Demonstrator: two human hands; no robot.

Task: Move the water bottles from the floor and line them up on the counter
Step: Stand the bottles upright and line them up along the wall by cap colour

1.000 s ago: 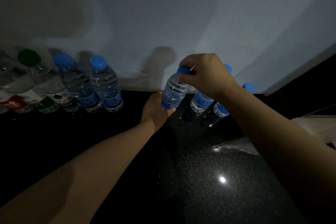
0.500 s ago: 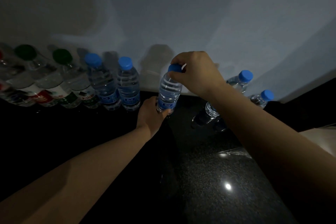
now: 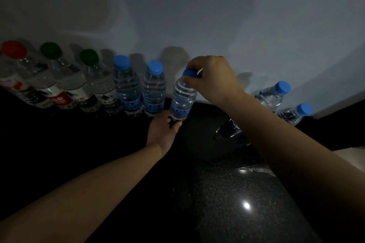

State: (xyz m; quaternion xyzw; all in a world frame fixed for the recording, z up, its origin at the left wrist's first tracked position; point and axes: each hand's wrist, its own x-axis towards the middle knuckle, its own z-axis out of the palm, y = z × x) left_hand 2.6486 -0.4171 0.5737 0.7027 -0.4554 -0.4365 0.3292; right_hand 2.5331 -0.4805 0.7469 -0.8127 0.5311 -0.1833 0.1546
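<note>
Head view, on my feed, looks down in low light at a dark speckled counter (image 3: pixel 227 193) that runs up to a pale wall (image 3: pixel 197 16). The right hand (image 3: pixel 214 80) comes in from above and pinches the blue cap (image 3: pixel 190 73) of a clear water bottle (image 3: pixel 183 100) between thumb and fingertips. The left hand (image 3: pixel 163 131) reaches in from below and wraps its fingers round the base of that same bottle, so I cannot tell whether the bottom touches the counter. The bottle leans a little, top toward the right. It is just beside the right end of a row standing along the wall: from the left, a red-capped bottle (image 3: pixel 21 77), a first green-capped bottle (image 3: pixel 59 79), a second green-capped bottle (image 3: pixel 96 85), a first blue-capped bottle (image 3: pixel 128 89) and a second blue-capped bottle (image 3: pixel 154 90). Well apart to the right, beyond the right forearm, I see a far bottle (image 3: pixel 271 94) and a corner bottle (image 3: pixel 295 113), both blue-capped, near the wall. A bright glint (image 3: pixel 246 205) shows on the counter.
</note>
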